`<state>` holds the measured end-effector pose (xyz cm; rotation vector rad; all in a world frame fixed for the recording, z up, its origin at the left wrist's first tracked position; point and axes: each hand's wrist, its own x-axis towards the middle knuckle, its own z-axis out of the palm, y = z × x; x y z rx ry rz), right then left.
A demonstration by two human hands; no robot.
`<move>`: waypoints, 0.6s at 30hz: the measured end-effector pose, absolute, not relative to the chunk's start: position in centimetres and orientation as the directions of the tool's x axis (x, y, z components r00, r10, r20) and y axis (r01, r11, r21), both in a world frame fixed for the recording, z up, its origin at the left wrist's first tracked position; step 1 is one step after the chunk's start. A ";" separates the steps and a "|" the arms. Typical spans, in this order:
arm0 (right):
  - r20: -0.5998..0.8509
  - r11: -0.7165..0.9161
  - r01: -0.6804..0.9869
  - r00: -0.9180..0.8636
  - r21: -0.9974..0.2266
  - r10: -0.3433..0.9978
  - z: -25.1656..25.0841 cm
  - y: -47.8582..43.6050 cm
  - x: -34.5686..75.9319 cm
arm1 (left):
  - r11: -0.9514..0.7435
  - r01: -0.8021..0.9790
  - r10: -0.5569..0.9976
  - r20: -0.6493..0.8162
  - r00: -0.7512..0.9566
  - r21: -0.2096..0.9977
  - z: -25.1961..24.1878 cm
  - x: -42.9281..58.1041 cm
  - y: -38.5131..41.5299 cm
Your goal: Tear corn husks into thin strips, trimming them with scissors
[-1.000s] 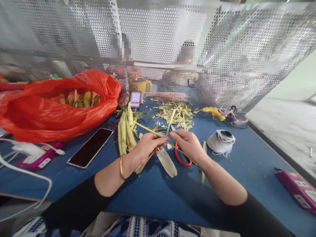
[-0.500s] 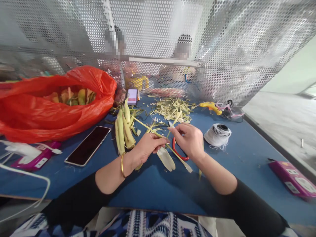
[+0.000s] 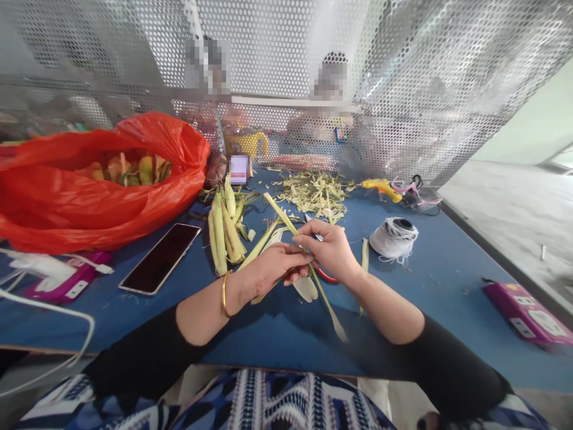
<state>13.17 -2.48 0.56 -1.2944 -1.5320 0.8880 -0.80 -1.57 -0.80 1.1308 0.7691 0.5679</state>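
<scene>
My left hand (image 3: 273,270) and my right hand (image 3: 329,248) meet over the blue table (image 3: 447,298), both pinching long pale green leaf strips (image 3: 286,222). One strip runs from upper left past my fingers down to the lower right. A broad pale leaf piece (image 3: 306,288) lies just under my hands, and red-handled scissors (image 3: 329,278) peek out beneath my right hand. A bundle of folded green leaves (image 3: 222,230) lies to the left of my hands.
A red plastic bag (image 3: 89,185) of leaf pieces sits at the left, with a phone (image 3: 162,258) beside it. Leaf scraps (image 3: 313,194), a yellow glue gun (image 3: 380,188), a white string spool (image 3: 394,237) and pink power strips (image 3: 526,310) lie around. A perforated metal screen stands behind, with people beyond it.
My hands have drawn closer together. The long strip has swung, so its far end points up and left and its near end trails down to the right.
</scene>
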 end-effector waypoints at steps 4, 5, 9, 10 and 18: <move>0.396 0.370 0.452 -0.039 -0.812 0.917 0.3 -2.4 13.0 | 0.261 0.024 0.753 -0.219 0.620 0.965 -1.1 -1.2 -1.4; 0.437 0.415 0.486 -0.074 -0.769 0.897 0.4 -2.3 13.1 | 0.269 0.029 0.755 -0.229 0.615 0.963 -1.1 -1.2 -1.4; 0.561 0.509 0.576 -0.103 -0.640 0.821 1.4 -2.1 14.3 | 0.386 -0.057 0.767 -0.286 0.575 0.921 -0.9 -1.2 -1.0; 0.587 0.505 0.594 -0.067 -0.626 0.807 1.8 -2.1 14.9 | 0.412 -0.106 0.775 -0.287 0.563 0.905 -0.8 -1.2 -0.9; 0.195 0.281 0.450 -0.229 -0.848 0.954 2.0 -1.0 17.3 | 0.519 -0.356 0.804 -0.303 0.512 0.777 0.3 -1.8 -0.2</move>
